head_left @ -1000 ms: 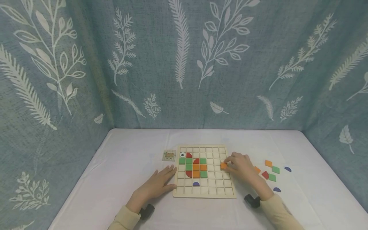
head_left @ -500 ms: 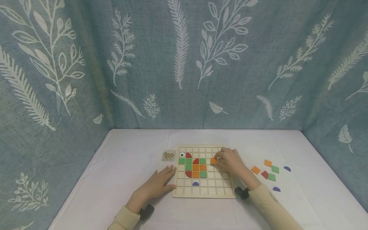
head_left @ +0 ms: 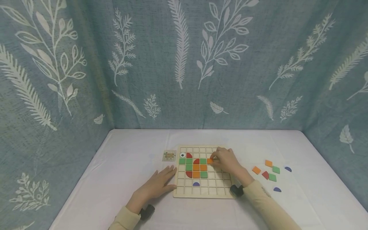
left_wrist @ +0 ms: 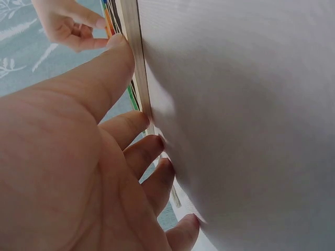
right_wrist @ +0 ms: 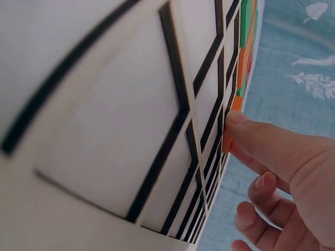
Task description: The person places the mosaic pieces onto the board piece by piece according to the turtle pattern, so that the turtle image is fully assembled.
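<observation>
A wooden grid board [head_left: 216, 191] lies on the table, with red, green, orange and blue tiles and a white eye tile [head_left: 182, 155] in its cells. My right hand [head_left: 226, 160] pinches an orange square tile [head_left: 210, 161] between thumb and fingers, at the cell just right of a green tile [head_left: 203, 161] in the second row. The right wrist view shows the orange tile [right_wrist: 234, 117] at the board's surface under the thumb. My left hand [head_left: 157, 183] lies with fingers extended, its fingertips touching the board's left edge; the left wrist view shows the thumb [left_wrist: 112, 68] against that edge.
A small picture card [head_left: 169, 155] lies beside the board's upper left corner. Right of the board are loose tiles: orange squares [head_left: 256, 170], green squares [head_left: 272, 177], a red piece [head_left: 265, 175] and blue half-circles [head_left: 277, 189]. A patterned curtain [head_left: 184, 105] stands behind the table.
My right hand has carried the orange tile leftward and slightly up from the board's right edge to beside the green tile. The left hand has stayed in place.
</observation>
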{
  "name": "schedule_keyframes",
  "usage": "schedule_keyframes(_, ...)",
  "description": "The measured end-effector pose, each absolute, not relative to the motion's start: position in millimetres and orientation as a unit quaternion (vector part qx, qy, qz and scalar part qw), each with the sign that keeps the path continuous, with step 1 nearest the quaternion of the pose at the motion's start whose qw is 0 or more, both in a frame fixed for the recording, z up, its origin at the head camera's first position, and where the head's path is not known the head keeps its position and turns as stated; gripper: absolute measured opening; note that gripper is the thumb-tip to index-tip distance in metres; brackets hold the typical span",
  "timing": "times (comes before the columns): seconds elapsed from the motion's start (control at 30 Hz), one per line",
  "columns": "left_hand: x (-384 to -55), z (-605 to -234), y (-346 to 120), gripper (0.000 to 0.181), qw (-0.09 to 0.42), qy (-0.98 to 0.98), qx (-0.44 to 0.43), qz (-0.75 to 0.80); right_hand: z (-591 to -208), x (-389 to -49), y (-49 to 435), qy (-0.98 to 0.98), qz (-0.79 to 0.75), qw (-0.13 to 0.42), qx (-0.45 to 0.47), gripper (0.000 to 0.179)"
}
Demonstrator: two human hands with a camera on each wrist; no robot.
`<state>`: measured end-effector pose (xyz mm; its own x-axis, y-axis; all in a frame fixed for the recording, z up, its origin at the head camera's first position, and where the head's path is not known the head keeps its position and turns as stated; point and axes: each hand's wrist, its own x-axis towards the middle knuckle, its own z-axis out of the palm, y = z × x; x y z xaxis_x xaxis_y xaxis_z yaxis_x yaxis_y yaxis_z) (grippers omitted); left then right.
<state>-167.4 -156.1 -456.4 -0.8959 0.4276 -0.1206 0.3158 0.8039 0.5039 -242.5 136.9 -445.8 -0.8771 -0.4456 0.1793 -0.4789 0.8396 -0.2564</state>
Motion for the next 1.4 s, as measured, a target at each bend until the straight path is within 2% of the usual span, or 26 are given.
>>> schedule_keyframes(0.63, -168, -457, -157, 0.068, 0.12, 0.94, 0.198, 0.25, -449, -239, 149, -0.964, 0.157, 0.035, 0.213, 0.022)
schedule_keyframes(1.4, -167, -458, -158, 0.068, 0.119, 0.94, 0.203, 0.248, -442, -221, 197, -0.968, 0.183, 0.059, 0.159, 0.022)
